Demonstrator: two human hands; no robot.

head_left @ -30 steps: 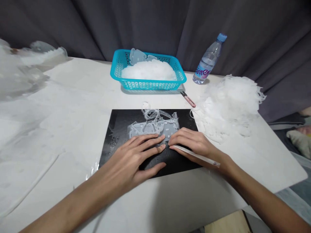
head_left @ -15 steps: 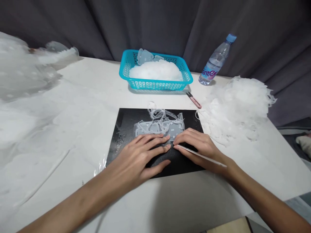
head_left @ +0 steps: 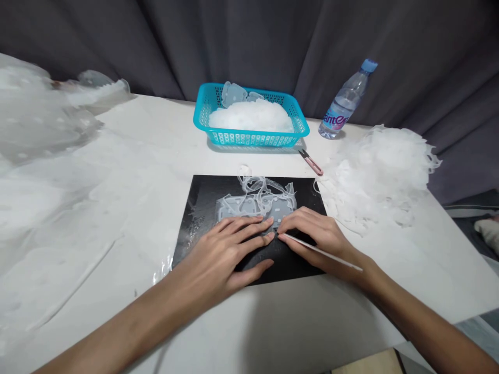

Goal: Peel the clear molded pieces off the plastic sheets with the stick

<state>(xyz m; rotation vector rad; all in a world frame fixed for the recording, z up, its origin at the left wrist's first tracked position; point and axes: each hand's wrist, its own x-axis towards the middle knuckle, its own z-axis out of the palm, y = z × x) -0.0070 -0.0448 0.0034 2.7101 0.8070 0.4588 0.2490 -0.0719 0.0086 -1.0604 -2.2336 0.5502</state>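
Note:
A translucent moulded sheet [head_left: 277, 210] with small pale spots lies on a black mat [head_left: 208, 189], with curly clear trimmings [head_left: 253, 184] heaped over its far side. My left hand [head_left: 230, 244] is spread flat across the sheet's near edge, fingers apart, hiding part of it. In my right hand [head_left: 322, 236] is a thin white stick-like tool [head_left: 322, 252], pinched between thumb and fingers. Its tip is at the sheet's near edge beside my left fingertips; the kind of tip is too small to tell.
Behind the mat stands a turquoise basket [head_left: 253, 139] holding pale translucent pieces. Pink-handled thread snips [head_left: 312, 163] and a water bottle [head_left: 345, 104] are to its right. Translucent scraps [head_left: 385, 171] pile up at the right, and a large heap of translucent sheets [head_left: 42, 119] covers the left.
The whole view has shifted very slightly. Both hands, the sheet and the tool stay in nearly the same places on the mat.

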